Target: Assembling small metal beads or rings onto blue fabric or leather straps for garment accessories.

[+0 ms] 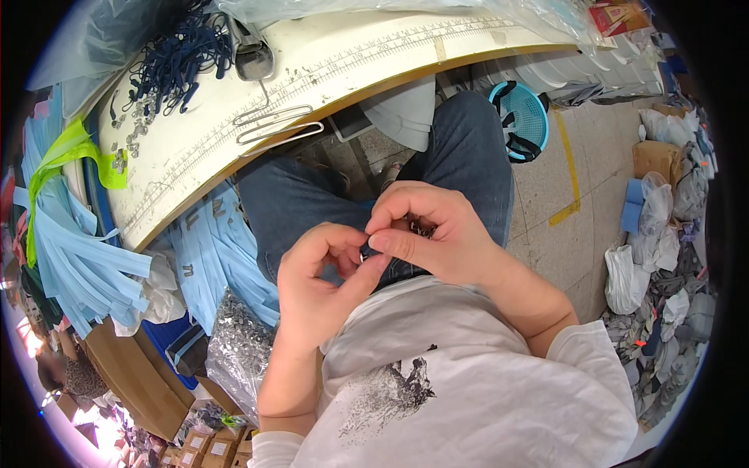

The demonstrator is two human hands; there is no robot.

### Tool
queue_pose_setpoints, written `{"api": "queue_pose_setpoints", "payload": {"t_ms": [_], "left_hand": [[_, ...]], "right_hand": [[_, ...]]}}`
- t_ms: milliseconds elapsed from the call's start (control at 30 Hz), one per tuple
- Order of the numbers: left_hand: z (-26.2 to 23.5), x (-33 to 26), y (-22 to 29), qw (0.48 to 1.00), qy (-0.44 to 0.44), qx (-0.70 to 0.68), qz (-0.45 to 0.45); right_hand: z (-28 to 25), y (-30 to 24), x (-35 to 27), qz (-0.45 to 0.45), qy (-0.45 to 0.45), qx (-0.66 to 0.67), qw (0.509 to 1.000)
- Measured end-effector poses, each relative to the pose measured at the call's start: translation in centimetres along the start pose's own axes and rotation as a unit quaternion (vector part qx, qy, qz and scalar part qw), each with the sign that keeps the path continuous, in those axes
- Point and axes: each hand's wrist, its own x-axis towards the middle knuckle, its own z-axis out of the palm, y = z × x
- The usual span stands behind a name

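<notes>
Above my lap, my left hand [316, 277] and my right hand [437, 238] meet with their fingertips pinched together. Between them is a small dark blue piece [366, 251] with a glint of metal, mostly covered by the fingers, so its kind is not plain. Several small dark, shiny bits [423, 226] show in the curl of my right hand. On the white table ahead lies a heap of navy cords [187, 58] with loops. Small silver metal fittings [133, 136] are scattered beside it.
A metal scoop [253, 61] and a bent wire rack [273, 129] sit near the table's edge [343, 101]. Light blue straps [86, 242] hang at the left with a yellow-green strap [58, 168]. A blue basket [524, 117] stands beyond my knee; bagged goods [663, 312] pile up right.
</notes>
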Motion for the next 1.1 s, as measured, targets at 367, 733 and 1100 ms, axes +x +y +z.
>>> {"api": "queue_pose_setpoints", "payload": {"t_ms": [367, 733, 1100], "left_hand": [[0.0, -0.8, -0.1, 0.983, 0.0, -0.16, -0.088], [0.8, -0.6, 0.0, 0.992, 0.072, -0.097, -0.028], [0.6, -0.4, -1.2, 0.978, 0.022, -0.186, 0.09]], "right_hand": [[-0.3, 0.3, 0.1, -0.049, 0.013, 0.066, 0.997], [-0.3, 0.8, 0.1, 0.035, 0.005, 0.111, 0.993], [-0.3, 0.2, 0.4, 0.138, 0.092, 0.311, 0.936]]}}
